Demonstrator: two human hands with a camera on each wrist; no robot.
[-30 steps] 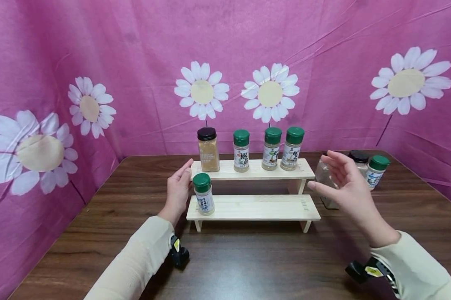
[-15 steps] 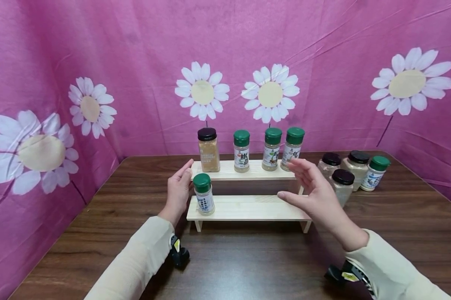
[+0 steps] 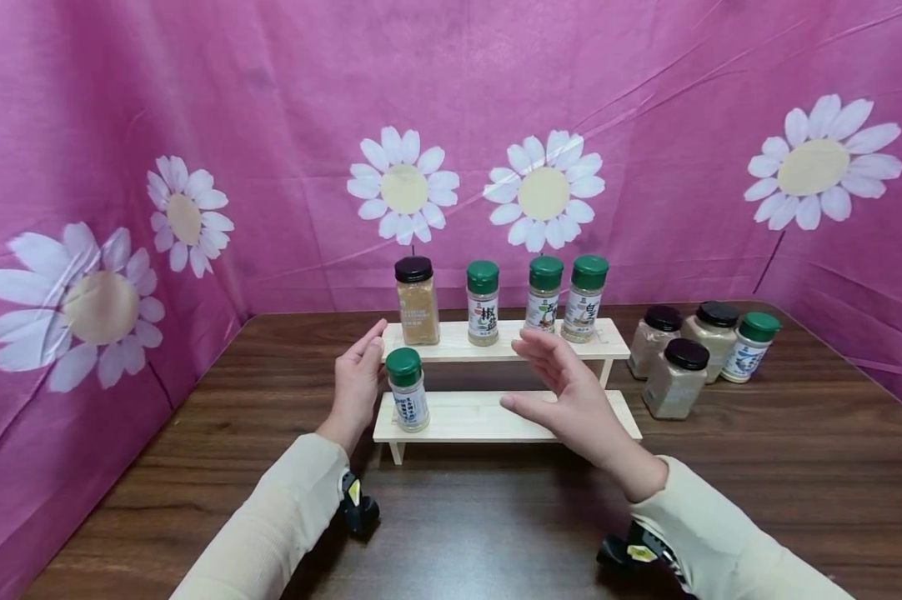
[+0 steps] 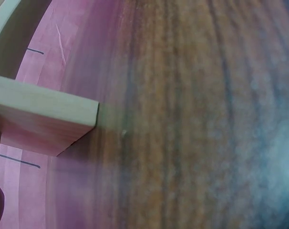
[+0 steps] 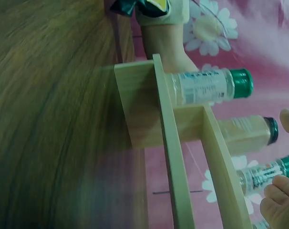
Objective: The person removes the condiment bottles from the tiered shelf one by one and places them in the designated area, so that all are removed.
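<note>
A pale wooden two-step rack point(image 3: 473, 427) stands on the table. At its left end my left hand point(image 3: 355, 385) lies with extended fingers along the upper shelf's edge. Beside that hand, on the lower step, is a green-capped seasoning shaker point(image 3: 409, 404). My right hand point(image 3: 571, 400) hovers in front of the rack, thumb and fingers spread with nothing between them. Behind it on the upper step are green-capped shakers point(image 3: 483, 308) point(image 3: 584, 304), one partly covered by the fingertips, and a black-capped jar point(image 3: 418, 308) of tan powder to the left.
Right of the rack on the brown table point(image 3: 766, 483) stand several more containers: black-capped jars point(image 3: 674, 387) and a green-capped shaker point(image 3: 748, 354). A pink cloth point(image 3: 286, 100) printed with daisies hangs behind the table.
My right hand has moved left, from beside the jars on the right to in front of the rack, uncovering those jars. My left hand has stayed at the rack's left end.
</note>
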